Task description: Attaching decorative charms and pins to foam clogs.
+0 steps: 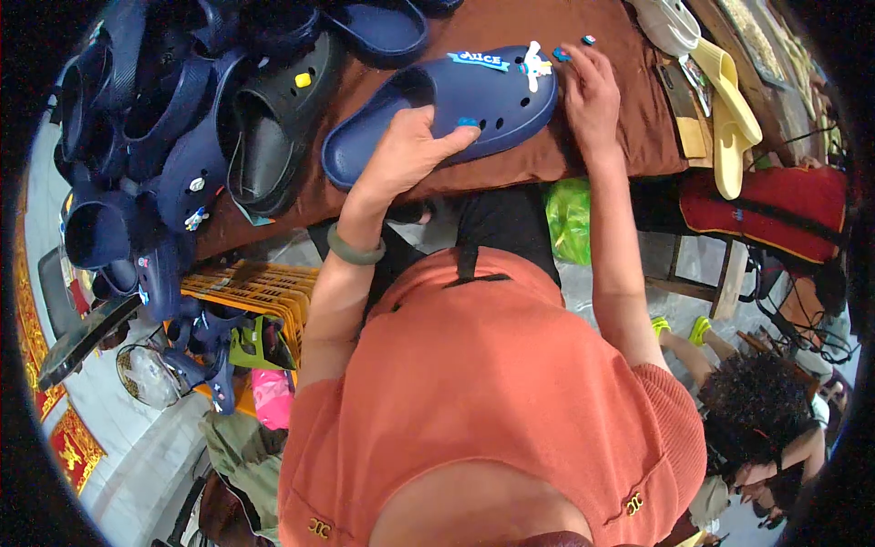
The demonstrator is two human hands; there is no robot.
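A navy blue clog (510,114) lies on a brown cloth, toe to the right. It carries a light blue nameplate charm (480,60), a white figure charm (533,68) near the toe and a small blue charm (467,121) by the holes on the near side. My left hand (410,150) grips that near side, thumb along the holes and fingers hidden inside the opening. Just beyond the toe, my right hand (592,100) rests on the cloth with fingers stretched and slightly apart. Its fingertips are at a small blue charm (561,55); another small charm (589,39) lies beyond.
A black clog (269,137) and a heap of navy clogs (173,137) crowd the left. Cream sandals (729,118) lie at the right edge. Below stand an orange crate (264,287) and a green bag (570,223). Another person (756,410) is at lower right.
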